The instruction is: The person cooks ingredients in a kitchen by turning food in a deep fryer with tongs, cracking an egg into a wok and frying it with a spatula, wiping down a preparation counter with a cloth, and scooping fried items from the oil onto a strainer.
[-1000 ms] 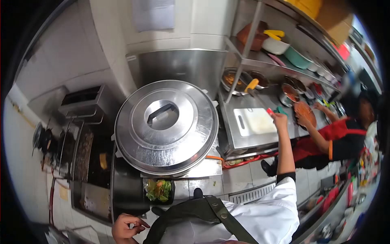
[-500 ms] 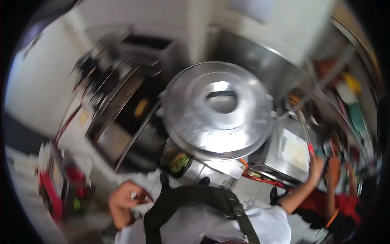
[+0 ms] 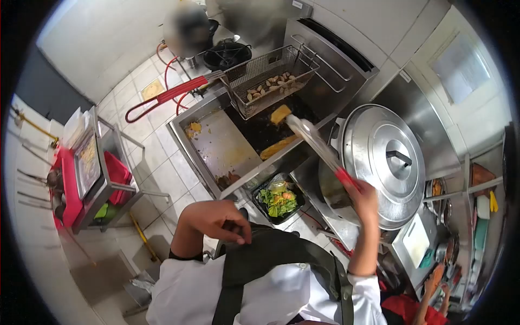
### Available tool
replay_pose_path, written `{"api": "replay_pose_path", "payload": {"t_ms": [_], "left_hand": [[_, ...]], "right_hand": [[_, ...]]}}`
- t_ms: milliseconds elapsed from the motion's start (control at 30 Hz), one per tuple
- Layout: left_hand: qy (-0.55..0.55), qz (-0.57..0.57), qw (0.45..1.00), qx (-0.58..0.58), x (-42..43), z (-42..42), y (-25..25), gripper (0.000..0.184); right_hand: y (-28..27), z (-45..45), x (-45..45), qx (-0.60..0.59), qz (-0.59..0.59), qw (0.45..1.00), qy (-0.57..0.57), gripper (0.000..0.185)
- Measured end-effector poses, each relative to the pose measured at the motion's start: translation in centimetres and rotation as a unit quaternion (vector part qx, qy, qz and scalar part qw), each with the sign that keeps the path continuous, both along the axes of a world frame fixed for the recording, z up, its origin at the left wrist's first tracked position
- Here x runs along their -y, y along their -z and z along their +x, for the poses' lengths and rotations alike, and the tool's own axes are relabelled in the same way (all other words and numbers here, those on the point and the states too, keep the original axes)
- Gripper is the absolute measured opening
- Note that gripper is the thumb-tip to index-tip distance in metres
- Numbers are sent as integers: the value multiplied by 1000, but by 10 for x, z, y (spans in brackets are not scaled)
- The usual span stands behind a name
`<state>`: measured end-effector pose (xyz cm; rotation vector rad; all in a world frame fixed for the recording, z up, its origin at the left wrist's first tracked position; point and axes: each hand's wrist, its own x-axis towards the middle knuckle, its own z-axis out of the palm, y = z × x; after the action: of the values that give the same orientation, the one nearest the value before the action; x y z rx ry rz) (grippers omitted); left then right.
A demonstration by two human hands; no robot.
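My right hand [image 3: 364,200] is closed around the red handle of a pair of metal tongs [image 3: 317,143]. The tongs, slightly blurred, reach over the fryer [image 3: 252,172], their tips beside a yellow fried piece [image 3: 280,114] above the dark oil. A longer yellow piece [image 3: 279,148] lies at the fryer's near side. A wire fry basket [image 3: 249,100] with a red handle hangs over the back, holding several brown pieces [image 3: 276,85]. My left hand [image 3: 219,223] hovers before my apron, fingers loosely bent and apart, with nothing visible in it.
A big lidded pot [image 3: 374,157] stands right of the fryer. Below sits a black bin [image 3: 279,216] of greens and scraps. To the left is a metal rack [image 3: 89,168] with a tray and pink tubs. A co-worker in red [image 3: 411,311] works at lower right.
My view has turned left, from the pot to the fryer. My right hand has brought the tongs from the right-hand counter to over the fryer. My left hand stays near my body.
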<state>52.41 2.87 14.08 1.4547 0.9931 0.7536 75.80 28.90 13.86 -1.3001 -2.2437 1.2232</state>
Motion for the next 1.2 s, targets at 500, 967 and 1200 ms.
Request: {"api": "replay_pose_path", "payload": {"t_ms": [500, 967, 1200], "left_hand": [[-193, 27, 976, 96, 158, -97, 35, 17], [-188, 34, 977, 97, 165, -108, 33, 16], [-198, 34, 978, 59, 153, -97, 27, 16]], "right_hand": [[236, -286, -48, -116, -376, 880, 266, 20], [216, -278, -36, -95, -374, 875, 291, 26], [128, -162, 51, -95, -366, 923, 73, 30]]}}
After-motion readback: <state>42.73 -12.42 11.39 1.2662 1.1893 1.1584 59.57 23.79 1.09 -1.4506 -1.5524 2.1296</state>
